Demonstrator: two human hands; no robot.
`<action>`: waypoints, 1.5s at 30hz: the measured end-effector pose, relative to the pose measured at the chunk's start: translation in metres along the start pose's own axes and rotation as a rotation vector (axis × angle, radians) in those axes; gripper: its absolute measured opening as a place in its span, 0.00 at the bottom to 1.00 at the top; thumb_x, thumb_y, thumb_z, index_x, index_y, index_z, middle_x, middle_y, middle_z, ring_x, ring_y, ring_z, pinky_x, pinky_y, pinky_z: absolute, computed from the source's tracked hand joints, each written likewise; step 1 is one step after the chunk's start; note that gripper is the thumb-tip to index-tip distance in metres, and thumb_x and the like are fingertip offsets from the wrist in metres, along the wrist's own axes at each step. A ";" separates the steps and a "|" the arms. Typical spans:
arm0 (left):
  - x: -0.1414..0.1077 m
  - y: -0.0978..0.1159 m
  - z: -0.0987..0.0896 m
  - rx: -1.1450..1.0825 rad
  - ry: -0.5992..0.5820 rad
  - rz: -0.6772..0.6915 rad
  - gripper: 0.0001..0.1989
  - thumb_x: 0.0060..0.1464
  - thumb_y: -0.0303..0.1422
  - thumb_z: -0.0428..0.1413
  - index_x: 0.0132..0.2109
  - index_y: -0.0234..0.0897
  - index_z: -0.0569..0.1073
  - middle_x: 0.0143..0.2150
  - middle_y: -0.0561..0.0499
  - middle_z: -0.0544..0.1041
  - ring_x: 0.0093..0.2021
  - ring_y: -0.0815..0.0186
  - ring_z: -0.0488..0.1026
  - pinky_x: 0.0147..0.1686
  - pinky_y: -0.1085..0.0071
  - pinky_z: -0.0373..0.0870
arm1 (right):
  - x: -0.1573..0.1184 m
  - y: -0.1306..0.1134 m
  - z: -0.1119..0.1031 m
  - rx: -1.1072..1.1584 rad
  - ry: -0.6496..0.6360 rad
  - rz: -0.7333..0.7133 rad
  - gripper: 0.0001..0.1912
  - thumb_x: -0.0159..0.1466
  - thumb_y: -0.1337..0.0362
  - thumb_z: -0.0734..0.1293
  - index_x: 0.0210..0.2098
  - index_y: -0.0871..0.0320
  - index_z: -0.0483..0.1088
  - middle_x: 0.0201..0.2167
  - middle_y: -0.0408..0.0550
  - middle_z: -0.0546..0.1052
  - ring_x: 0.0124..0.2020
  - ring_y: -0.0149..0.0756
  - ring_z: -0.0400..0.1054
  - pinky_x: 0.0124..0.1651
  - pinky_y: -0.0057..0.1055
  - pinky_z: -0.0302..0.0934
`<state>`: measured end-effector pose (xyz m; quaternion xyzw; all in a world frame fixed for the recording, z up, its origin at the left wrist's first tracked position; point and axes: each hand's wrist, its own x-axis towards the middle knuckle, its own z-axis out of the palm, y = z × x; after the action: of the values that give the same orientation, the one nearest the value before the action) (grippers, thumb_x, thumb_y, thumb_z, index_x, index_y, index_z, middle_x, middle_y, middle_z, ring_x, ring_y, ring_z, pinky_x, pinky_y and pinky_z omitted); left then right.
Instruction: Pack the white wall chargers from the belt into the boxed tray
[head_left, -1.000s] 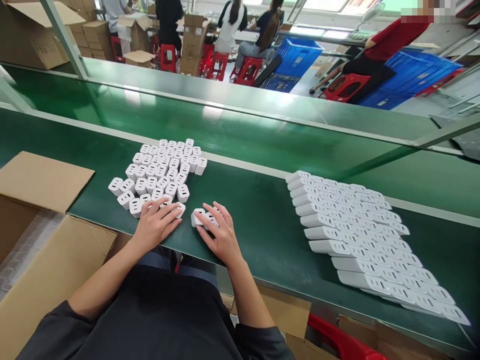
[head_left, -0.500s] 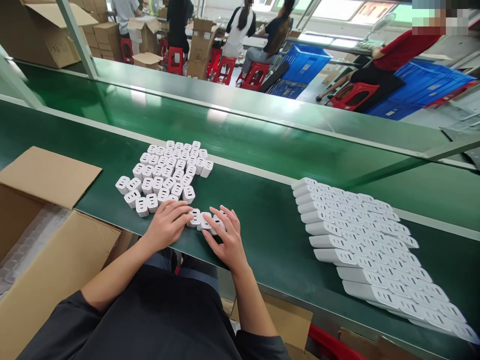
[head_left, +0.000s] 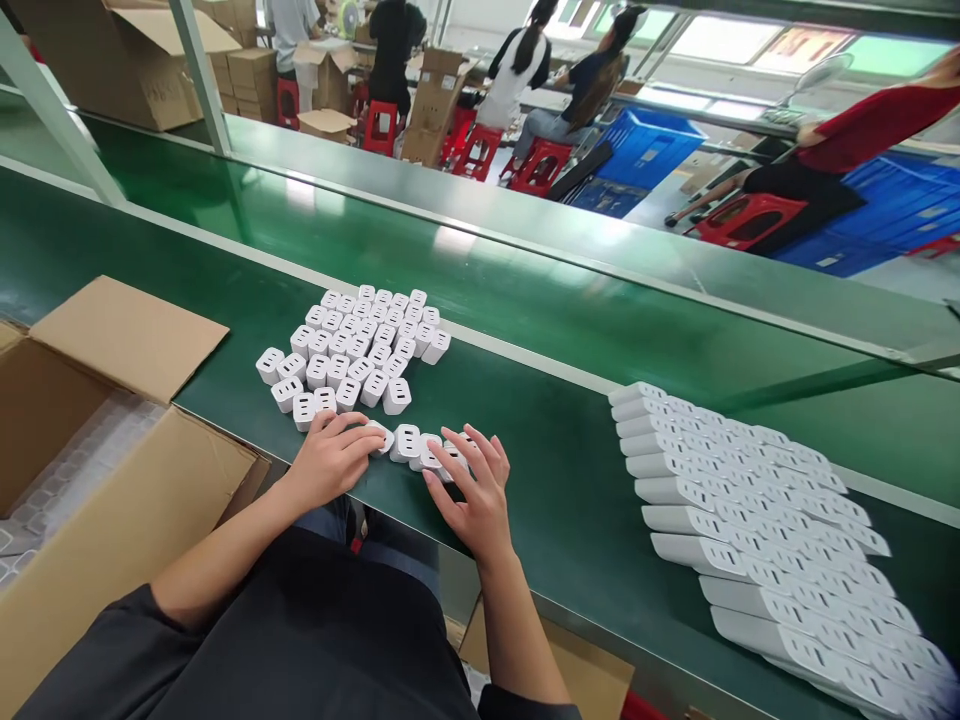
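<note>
While the hands (head_left: 335, 460) are apart, white blocks (head_left: 406, 442) lie between.

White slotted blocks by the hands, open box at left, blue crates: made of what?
White slotted blocks: probably hard plastic, satin, given smooth rounded edges. Open box: cardboard, matte brown, with folded flaps. Blue crates: likely plastic, slight sheen, uniform colour; distance leaves doubt.

Left hand (head_left: 330, 462) on white slotted block (head_left: 384, 437) near front edge of desk (head_left: 559, 455); right hand (head_left: 477, 497) spread over short row (head_left: 407, 442) beside it. Loose cluster (head_left: 358, 342) toward far edge; tight slanted ranks (head_left: 750, 530) well right.
</note>
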<state>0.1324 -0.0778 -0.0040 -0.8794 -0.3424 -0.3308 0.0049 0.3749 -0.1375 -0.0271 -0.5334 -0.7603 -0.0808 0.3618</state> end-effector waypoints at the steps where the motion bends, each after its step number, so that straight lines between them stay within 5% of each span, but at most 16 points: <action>1: 0.000 0.000 0.001 -0.031 -0.003 0.003 0.13 0.62 0.24 0.50 0.46 0.44 0.76 0.46 0.53 0.82 0.48 0.65 0.75 0.49 0.63 0.64 | 0.001 0.000 0.000 0.001 -0.009 -0.008 0.24 0.65 0.65 0.68 0.59 0.44 0.67 0.55 0.48 0.75 0.62 0.51 0.63 0.65 0.58 0.51; 10: 0.007 0.006 0.011 -0.213 0.086 0.093 0.15 0.62 0.20 0.46 0.49 0.36 0.72 0.46 0.47 0.80 0.52 0.65 0.75 0.54 0.65 0.72 | 0.027 -0.022 -0.006 0.025 -0.090 -0.103 0.25 0.66 0.63 0.67 0.62 0.45 0.64 0.54 0.47 0.76 0.61 0.50 0.65 0.67 0.56 0.48; 18: -0.030 -0.030 -0.029 0.016 0.359 -0.282 0.12 0.58 0.25 0.54 0.48 0.39 0.69 0.48 0.44 0.76 0.51 0.59 0.72 0.52 0.58 0.70 | 0.078 -0.053 0.018 0.110 -0.299 -0.149 0.24 0.70 0.61 0.62 0.65 0.49 0.61 0.60 0.49 0.72 0.62 0.45 0.65 0.70 0.53 0.47; 27: -0.050 -0.046 -0.031 0.076 0.281 -0.329 0.19 0.57 0.29 0.57 0.55 0.39 0.67 0.52 0.44 0.76 0.53 0.57 0.71 0.53 0.58 0.66 | 0.109 -0.074 0.037 -0.020 -0.621 -0.275 0.23 0.73 0.62 0.56 0.65 0.58 0.62 0.68 0.50 0.61 0.67 0.46 0.56 0.68 0.52 0.50; 36: -0.052 -0.039 -0.023 0.054 0.215 -0.331 0.19 0.60 0.30 0.57 0.57 0.39 0.68 0.54 0.45 0.77 0.52 0.59 0.72 0.51 0.60 0.67 | 0.080 -0.078 0.026 -0.062 -0.577 -0.258 0.23 0.72 0.61 0.57 0.65 0.58 0.62 0.68 0.50 0.62 0.66 0.45 0.58 0.67 0.48 0.52; 45: -0.047 -0.028 -0.012 -0.066 0.122 -0.175 0.17 0.61 0.28 0.55 0.57 0.40 0.69 0.57 0.46 0.76 0.54 0.62 0.72 0.53 0.63 0.68 | 0.060 -0.074 0.020 -0.111 -0.432 -0.191 0.23 0.71 0.62 0.58 0.64 0.61 0.62 0.63 0.57 0.68 0.62 0.47 0.63 0.62 0.46 0.56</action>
<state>0.0830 -0.0871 -0.0281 -0.8241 -0.4057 -0.3941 -0.0322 0.2908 -0.1131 0.0158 -0.4828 -0.8615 -0.0405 0.1518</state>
